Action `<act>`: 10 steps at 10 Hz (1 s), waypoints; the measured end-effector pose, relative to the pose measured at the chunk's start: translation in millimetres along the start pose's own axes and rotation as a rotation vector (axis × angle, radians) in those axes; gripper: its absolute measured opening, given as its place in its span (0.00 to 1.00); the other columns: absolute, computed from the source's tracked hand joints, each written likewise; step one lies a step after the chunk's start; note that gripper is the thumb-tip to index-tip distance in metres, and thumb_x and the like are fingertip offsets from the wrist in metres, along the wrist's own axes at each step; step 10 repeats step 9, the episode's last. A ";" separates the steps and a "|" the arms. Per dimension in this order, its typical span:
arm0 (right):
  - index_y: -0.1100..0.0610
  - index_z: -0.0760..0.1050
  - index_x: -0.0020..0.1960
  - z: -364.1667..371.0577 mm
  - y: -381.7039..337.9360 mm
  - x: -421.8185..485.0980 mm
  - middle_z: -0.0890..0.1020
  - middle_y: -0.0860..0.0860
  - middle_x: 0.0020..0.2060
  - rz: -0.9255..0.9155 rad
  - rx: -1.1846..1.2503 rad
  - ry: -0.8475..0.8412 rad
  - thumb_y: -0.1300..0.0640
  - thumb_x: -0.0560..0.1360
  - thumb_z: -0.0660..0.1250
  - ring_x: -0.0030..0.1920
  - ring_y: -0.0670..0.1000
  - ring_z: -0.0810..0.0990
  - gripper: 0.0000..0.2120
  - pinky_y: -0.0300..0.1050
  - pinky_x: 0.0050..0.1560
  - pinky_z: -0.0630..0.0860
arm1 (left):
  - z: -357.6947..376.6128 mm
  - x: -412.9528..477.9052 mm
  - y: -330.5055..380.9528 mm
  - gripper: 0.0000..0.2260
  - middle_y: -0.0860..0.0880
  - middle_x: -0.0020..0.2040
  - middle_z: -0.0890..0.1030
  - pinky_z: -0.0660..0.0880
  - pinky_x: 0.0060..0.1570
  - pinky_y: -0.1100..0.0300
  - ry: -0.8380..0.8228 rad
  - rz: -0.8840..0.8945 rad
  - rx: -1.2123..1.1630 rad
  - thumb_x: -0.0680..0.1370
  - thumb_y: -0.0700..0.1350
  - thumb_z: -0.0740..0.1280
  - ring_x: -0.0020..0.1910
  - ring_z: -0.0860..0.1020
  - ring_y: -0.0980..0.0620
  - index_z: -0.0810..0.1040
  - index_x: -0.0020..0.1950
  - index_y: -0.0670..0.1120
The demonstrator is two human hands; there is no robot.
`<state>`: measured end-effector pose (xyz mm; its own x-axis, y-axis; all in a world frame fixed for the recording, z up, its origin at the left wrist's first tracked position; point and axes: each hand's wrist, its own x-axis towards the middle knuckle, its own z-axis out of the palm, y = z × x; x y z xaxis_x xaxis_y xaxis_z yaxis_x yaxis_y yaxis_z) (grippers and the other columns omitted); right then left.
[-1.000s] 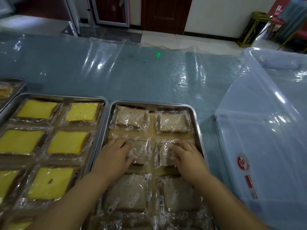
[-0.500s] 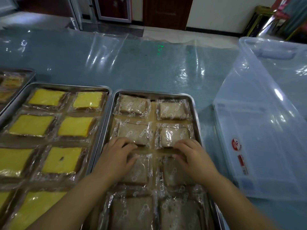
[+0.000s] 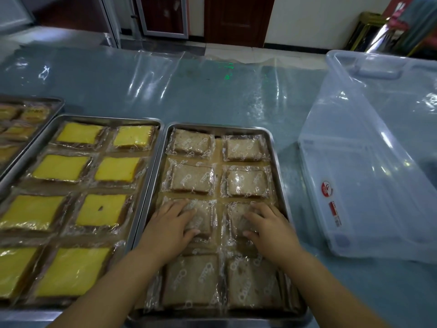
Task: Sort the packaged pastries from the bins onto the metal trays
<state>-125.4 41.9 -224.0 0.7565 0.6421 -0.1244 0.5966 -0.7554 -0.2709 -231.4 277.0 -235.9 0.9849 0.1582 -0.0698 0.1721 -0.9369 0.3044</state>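
Packaged pastries (image 3: 191,178), brown slices in clear wrap, lie two abreast in the right-hand metal tray (image 3: 212,125). The left hand (image 3: 169,229) rests flat on the third-row left packet (image 3: 204,215), fingers loosely spread and not curled round it. The right hand (image 3: 272,229) lies likewise on the third-row right packet (image 3: 234,216).
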 end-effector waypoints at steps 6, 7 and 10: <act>0.40 0.67 0.67 14.1 -12.0 -78.6 0.66 0.42 0.65 -0.055 -0.008 -0.104 0.40 0.73 0.63 0.66 0.48 0.61 0.23 0.45 0.64 0.60 | 8.3 -83.2 23.7 0.26 0.52 0.63 0.70 0.62 0.62 0.53 -0.069 0.062 -0.033 0.70 0.65 0.65 0.64 0.66 0.48 0.73 0.66 0.57; 0.41 0.67 0.67 10.7 -15.3 -75.9 0.66 0.43 0.65 -0.049 -0.030 -0.137 0.41 0.74 0.63 0.66 0.48 0.62 0.22 0.47 0.65 0.62 | 7.3 -82.2 22.9 0.28 0.54 0.65 0.67 0.59 0.64 0.55 -0.129 0.057 -0.001 0.72 0.66 0.61 0.66 0.62 0.51 0.68 0.69 0.58; 0.44 0.70 0.65 -5.3 -33.9 -60.9 0.71 0.43 0.61 -0.056 0.024 -0.058 0.47 0.75 0.63 0.62 0.46 0.68 0.18 0.46 0.62 0.69 | -8.9 -82.8 13.1 0.20 0.56 0.62 0.69 0.63 0.60 0.60 -0.085 0.115 -0.009 0.75 0.60 0.62 0.63 0.65 0.55 0.72 0.65 0.55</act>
